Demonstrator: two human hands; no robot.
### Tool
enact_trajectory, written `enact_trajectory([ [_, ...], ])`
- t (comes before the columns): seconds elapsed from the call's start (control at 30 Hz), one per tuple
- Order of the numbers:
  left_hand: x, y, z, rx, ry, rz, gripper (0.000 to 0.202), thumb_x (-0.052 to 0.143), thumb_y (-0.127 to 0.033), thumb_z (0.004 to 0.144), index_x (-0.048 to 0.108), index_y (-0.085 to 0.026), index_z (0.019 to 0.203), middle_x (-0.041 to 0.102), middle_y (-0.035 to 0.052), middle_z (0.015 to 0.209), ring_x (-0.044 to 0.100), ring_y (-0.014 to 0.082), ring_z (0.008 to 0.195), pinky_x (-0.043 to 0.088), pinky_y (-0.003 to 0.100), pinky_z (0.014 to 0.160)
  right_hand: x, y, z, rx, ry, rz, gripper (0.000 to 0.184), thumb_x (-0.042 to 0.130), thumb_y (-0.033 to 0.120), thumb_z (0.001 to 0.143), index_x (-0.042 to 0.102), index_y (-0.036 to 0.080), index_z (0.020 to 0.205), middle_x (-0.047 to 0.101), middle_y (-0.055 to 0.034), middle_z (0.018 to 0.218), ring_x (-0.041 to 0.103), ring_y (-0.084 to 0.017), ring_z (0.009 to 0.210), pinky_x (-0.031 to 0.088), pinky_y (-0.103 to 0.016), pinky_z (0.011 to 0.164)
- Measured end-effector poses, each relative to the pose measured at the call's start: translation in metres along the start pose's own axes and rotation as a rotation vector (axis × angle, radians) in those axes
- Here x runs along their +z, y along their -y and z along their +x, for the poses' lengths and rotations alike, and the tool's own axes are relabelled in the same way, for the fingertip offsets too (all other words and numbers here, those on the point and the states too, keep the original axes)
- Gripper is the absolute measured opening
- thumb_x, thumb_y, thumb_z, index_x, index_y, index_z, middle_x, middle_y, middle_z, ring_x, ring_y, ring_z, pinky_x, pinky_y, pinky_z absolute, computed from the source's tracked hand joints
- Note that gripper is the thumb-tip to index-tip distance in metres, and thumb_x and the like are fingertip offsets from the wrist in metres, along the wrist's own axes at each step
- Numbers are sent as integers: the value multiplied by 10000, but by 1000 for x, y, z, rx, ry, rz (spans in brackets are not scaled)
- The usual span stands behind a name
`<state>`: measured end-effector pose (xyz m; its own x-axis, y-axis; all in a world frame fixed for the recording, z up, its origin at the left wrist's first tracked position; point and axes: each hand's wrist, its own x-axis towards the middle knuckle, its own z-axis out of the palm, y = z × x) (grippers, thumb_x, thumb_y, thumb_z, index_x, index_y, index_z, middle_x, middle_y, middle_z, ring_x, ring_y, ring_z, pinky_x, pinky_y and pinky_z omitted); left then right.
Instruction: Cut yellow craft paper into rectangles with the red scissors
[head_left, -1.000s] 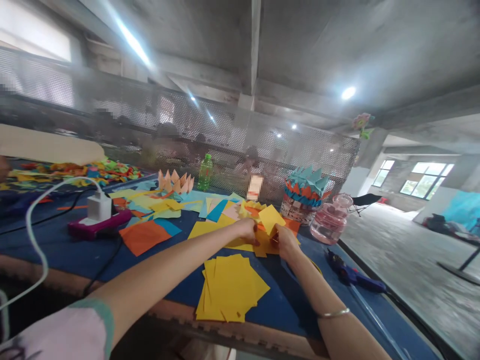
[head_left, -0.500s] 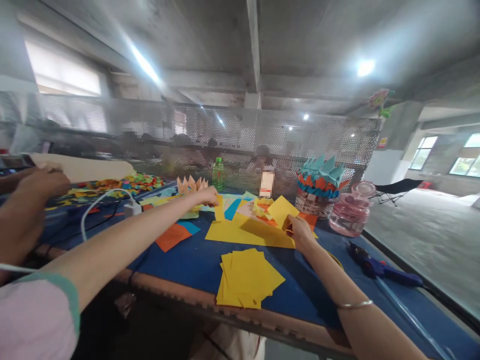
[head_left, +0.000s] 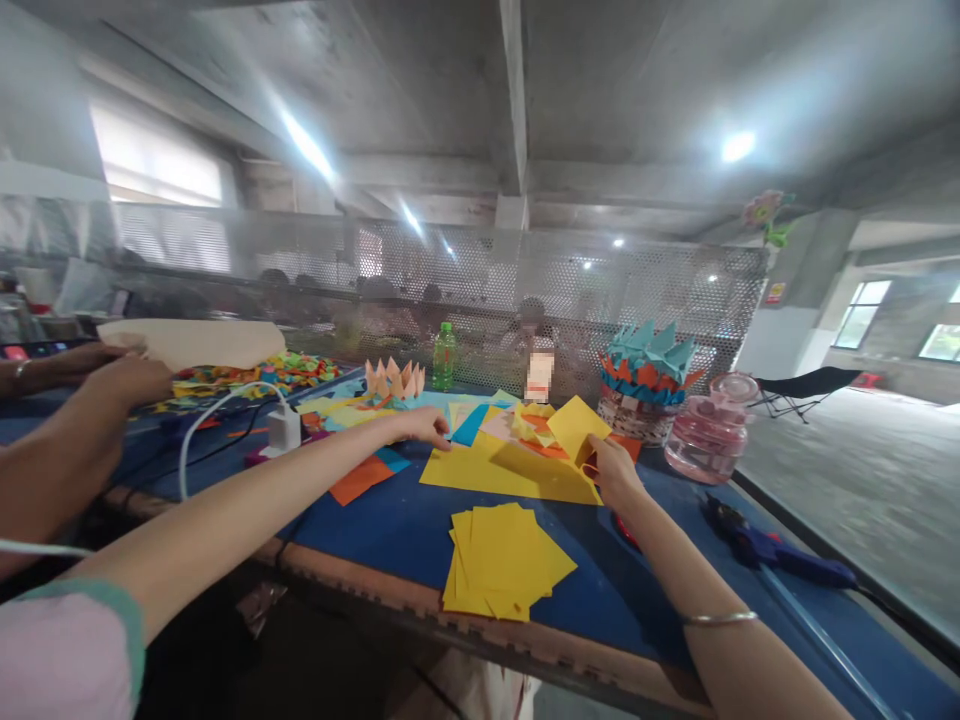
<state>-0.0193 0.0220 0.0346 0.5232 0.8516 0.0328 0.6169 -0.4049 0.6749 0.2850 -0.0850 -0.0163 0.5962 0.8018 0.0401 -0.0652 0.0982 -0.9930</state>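
My left hand [head_left: 427, 427] hovers at the left corner of a large yellow paper sheet [head_left: 510, 470], its fingers bent and slightly apart with nothing visible in them. In my right hand [head_left: 611, 470] a yellow paper square [head_left: 579, 428] is pinched over the sheet's right end. A thin orange loop shows by the right fingers, and something red lies partly hidden under the wrist; I cannot make out either. Nearer the table edge lies a loose stack of yellow paper squares [head_left: 506, 560]. Behind the sheet sits a small folded yellow paper piece [head_left: 534, 424].
A blue glue gun [head_left: 784, 553] and a pink water bottle [head_left: 705, 440] stand on the right. Further back are a basket-like paper piece [head_left: 641, 410], a green bottle [head_left: 444, 358] and a peach folded piece [head_left: 395, 380]. At left, another person's hands [head_left: 127, 375] hold beige material near a white plug [head_left: 285, 428].
The yellow strip in my left hand is gone from its fingers, and that hand has come lower toward the large sheet. My right hand keeps the yellow square. The view has shifted slightly.
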Motion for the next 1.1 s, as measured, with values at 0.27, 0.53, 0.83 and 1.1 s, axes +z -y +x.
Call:
enact_trajectory([
  [0.27,18,-10,2,-80,169,166,296,805,-305,311,622,-182,509,557,-45,480,473,120,509,329,217,504,-2,5,0,11,2,62,99,562,287,618,521,197,627,553,26,565,495,-107,484,388,-219,438],
  [0.53,-12,-50,-4,114,-150,31,136,674,-231,570,577,-150,620,483,-43,510,467,101,495,366,222,506,-7,20,-3,-118,-49,223,203,589,320,663,432,207,603,437,75,537,405,-64,469,365,-175,434],
  [0.83,34,-46,6,62,-156,-447,252,740,-273,568,638,-119,739,625,13,628,562,125,550,408,213,498,-6,22,-7,-320,-8,237,353,667,449,601,417,201,578,368,100,512,342,-54,453,334,-170,432],
  [1.1,92,-30,15,-140,-151,-784,83,695,-168,622,657,-132,687,648,25,603,601,142,580,424,216,539,11,3,-21,-278,310,-51,368,689,481,590,471,185,594,388,90,452,315,-50,394,227,-185,380],
])
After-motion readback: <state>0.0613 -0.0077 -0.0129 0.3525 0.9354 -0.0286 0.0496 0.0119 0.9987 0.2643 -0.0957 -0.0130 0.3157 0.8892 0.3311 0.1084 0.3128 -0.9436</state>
